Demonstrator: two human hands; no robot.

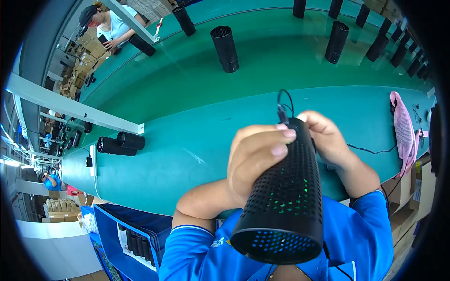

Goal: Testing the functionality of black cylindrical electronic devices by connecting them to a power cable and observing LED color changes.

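Note:
A black perforated cylinder (286,196) is held up, tilted, its open rim toward me; green light glows through its small holes. My left hand (253,159) wraps round its upper left side, with fingertips pressed on the casing. At the far end, my right hand (328,136) is curled closed against the cylinder's edge; what its fingertips pinch is hidden. A thin black cable (287,93) loops above that end, with its connector (282,114) beside the casing.
Two more black cylinders (123,143) lie on the green table (187,159) at left, near a white power strip (93,161). Further cylinders (225,49) stand on the green conveyor (276,56). A pink mesh cloth (404,126) lies right. Across sits another person (117,28); a blue bin (119,234) stands lower left.

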